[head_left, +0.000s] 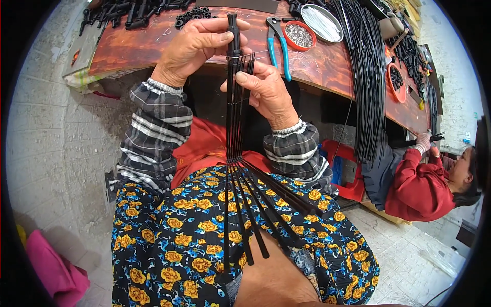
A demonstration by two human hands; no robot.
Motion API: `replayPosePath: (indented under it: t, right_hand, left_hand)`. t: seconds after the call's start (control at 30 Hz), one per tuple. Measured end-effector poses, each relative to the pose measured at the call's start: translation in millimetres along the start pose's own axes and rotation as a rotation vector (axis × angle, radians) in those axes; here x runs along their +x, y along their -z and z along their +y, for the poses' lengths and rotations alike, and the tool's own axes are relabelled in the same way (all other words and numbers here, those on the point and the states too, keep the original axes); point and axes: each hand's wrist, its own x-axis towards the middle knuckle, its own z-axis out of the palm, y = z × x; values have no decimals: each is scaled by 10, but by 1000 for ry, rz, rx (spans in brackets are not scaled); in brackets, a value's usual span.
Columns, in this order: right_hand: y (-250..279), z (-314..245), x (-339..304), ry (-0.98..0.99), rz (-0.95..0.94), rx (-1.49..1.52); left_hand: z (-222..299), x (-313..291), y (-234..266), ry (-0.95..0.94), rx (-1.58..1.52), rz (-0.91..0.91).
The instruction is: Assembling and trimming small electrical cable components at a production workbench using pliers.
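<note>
Upright in front of me is a black umbrella frame, its thin ribs bundled in the middle and fanning out over my lap. My left hand is closed around the black tube at its top, thumb and fingers pinching it. A little lower, my right hand grips the ribs between thumb and fingers. Near the right fingers a fine wire seems to show; where it ends is hard to make out. The flared lower rib ends rest over the flowered cloth and my bare leg.
On the red-brown table lie blue-handled pliers, a red dish of small metal pieces, a tray of white sticks and black tube parts. Long black ribs hang over its edge. A co-worker sits at right.
</note>
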Motion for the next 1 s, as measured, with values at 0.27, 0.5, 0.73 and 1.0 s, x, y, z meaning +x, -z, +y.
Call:
replayPosePath:
  t: [0.27,0.5,0.73,1.0]
  right_hand:
    - [4,29,-3,-14,-3,15]
    - [26,30,2,-13,24,-22]
    - [-73,17,-2,1,7,61]
    - [-75,6,-9,7,0,101]
  left_hand:
    - [74,-13,4,-3,159,-51]
    - [236,5,-532,-298,461,208]
    - [100,-234,-157,-39,137,20]
    - [146,-209,-187,-13,295,35]
